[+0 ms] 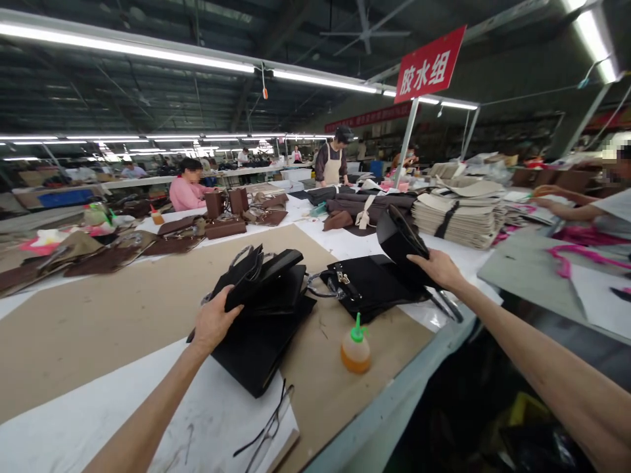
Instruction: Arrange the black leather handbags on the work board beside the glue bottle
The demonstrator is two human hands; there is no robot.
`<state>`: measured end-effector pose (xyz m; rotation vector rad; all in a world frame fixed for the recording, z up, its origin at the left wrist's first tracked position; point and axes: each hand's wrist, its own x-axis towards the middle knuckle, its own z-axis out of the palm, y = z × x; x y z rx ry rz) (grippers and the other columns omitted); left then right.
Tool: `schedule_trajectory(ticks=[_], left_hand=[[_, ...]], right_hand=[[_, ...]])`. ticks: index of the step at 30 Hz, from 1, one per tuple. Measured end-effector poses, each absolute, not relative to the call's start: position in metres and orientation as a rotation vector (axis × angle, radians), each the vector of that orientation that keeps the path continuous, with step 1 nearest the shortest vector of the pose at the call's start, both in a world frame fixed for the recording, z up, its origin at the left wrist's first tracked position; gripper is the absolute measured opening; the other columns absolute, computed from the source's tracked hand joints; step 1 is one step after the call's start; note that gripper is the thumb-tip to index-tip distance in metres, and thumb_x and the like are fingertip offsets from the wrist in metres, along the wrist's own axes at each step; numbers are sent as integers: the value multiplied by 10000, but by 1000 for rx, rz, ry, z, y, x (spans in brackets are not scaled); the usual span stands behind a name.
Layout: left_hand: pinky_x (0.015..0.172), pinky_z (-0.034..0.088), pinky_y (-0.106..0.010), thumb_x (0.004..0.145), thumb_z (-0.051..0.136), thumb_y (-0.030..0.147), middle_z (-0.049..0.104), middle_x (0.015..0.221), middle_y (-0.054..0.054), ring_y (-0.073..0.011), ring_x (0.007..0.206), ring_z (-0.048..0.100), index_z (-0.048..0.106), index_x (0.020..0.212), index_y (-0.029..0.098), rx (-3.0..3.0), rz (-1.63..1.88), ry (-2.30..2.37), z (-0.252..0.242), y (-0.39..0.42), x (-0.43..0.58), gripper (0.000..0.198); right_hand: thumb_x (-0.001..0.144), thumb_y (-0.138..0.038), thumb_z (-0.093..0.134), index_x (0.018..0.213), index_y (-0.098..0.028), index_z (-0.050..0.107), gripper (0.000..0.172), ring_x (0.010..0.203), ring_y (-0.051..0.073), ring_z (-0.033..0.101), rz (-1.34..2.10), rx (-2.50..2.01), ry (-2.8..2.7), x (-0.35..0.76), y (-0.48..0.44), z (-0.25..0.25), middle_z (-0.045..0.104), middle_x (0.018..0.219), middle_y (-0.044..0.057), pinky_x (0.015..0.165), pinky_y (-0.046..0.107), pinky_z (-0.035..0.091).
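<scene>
My left hand grips the edge of a black bag piece, which is tilted up over other flat black pieces on the table. On the right, my right hand holds a raised black bag panel. Beneath that panel lies a black bag with a metal clasp and a plastic-wrapped handle. A squeeze bottle with a green tip and amber liquid stands between my arms, nearer the table's front edge.
Eyeglasses lie on white paper at the front. Bundled beige pieces are stacked at the back right, brown bags at the back left. A person in pink, one in an apron and another at far right are nearby.
</scene>
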<state>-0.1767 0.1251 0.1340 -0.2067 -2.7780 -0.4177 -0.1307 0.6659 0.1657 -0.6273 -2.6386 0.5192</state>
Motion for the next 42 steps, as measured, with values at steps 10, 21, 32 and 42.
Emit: schedule_trajectory(ticks=[10,21,32,42], left_hand=[[848,451,-391,845,428,374,557,1200,-98,-275,1003,572,409,1278,181,-211,-269,-2757,117,134,-175,475],[858,447,-400,864,388,398,529,1246,-77,-280,1055,547,396,1292,203,-210,-235,-2786,111,133,-176,470],[850,418,-360,861,375,400,578,1162,-73,-275,1037,548,409,1273,227,-132,-391,-2854,116,137,-173,448],[845,433,-327,834,446,365,644,1002,-54,-239,956,587,494,1198,213,-203,-588,-2722,136,158,-180,397]], right_hand=[[669,-276,697,1268,-85,384,702,921,283,490,-644,105,-2722,-115,609,77,514,1089,156,790,405,382],[823,-192,453,1017,-112,494,213,885,246,532,-592,170,-2821,-151,623,147,585,933,110,644,313,373],[850,-186,400,1009,-134,512,201,817,237,553,-506,134,-2722,-158,599,165,591,903,91,577,303,360],[815,13,320,1246,-84,433,456,848,231,495,-676,413,-2510,-120,599,53,528,1064,144,711,360,426]])
